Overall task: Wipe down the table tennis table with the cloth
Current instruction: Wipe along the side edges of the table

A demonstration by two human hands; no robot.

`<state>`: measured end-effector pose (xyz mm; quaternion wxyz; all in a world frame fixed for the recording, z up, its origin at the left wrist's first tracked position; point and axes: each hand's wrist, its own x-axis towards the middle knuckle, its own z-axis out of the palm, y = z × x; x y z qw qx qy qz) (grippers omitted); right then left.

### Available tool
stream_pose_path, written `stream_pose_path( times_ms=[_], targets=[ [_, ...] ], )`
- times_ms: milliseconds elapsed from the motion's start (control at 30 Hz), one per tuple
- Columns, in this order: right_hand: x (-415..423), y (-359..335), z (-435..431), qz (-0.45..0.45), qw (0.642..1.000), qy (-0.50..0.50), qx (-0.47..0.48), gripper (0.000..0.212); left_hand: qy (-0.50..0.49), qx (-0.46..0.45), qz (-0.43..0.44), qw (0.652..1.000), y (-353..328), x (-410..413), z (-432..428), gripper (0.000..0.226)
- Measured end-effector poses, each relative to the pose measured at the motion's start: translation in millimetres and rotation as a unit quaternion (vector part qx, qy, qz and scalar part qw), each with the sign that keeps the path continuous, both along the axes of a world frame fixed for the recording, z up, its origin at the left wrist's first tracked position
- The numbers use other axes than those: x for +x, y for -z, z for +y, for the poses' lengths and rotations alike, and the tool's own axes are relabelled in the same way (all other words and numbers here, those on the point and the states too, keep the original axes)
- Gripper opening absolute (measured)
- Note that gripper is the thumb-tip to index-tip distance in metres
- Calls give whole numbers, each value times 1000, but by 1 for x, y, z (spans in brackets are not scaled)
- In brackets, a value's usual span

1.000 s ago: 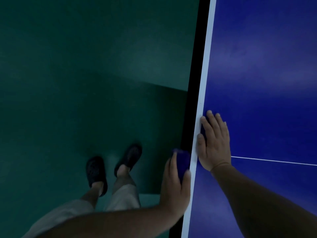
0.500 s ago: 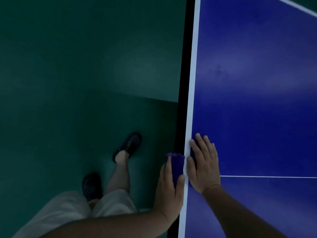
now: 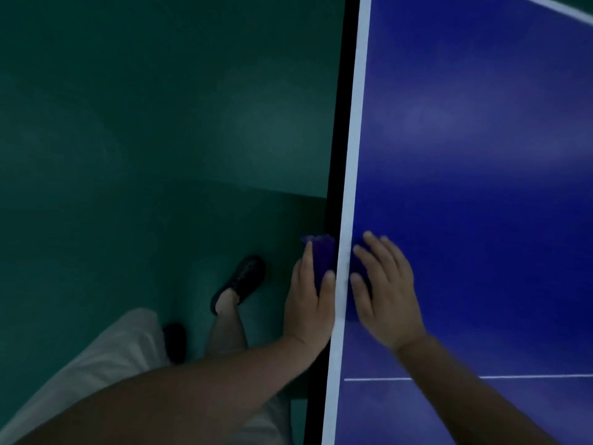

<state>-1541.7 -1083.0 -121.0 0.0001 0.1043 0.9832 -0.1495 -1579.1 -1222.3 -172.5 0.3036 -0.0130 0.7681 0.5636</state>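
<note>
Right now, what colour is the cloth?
Purple cloth, darker than the blue table; shows best in the head view.

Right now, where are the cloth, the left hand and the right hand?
cloth (image 3: pixel 322 255), head view, the purple bunch between finger and thumb.
left hand (image 3: pixel 306 313), head view, the back of the hand.
right hand (image 3: pixel 386 297), head view, the back of the hand.

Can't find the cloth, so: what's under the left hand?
A purple cloth, gripped by the left hand against the table's dark side edge. Its top pokes past the fingers; the part beneath the palm is covered.
</note>
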Motion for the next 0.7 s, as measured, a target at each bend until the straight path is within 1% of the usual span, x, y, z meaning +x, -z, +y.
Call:
stream_pose_path(
  times_ms=[67,133,200,267,333,433,533,600,700],
  targets=[
    [-42,1,19,4,1000,-5,18,45,11,29,11,999,-10,38,-19,58],
    [-83,1,34,2,1000,-6,28,47,14,28,8,999,-19,73,-36,59],
    [-122,0,46,9,999,-2,34,47,12,26,1,1000,-25,83,-43,59],
    [-154,-1,56,16,999,-3,37,47,13,37,-21,999,-24,61,-34,57],
    [-178,0,63,8,999,0,36,49,22,50,-26,998,-18,17,-11,53],
    [-199,4,67,-15,999,12,34,53,9,37,30,999,-3,-70,36,56],
    [-210,8,73,-27,998,42,34,53,7,26,45,999,3,-143,78,59],
    [-222,8,84,-25,998,51,31,54,9,27,56,998,4,-158,86,59],
    [-253,6,109,-23,998,48,35,54,26,46,47,998,5,-129,64,59]
  ],
)
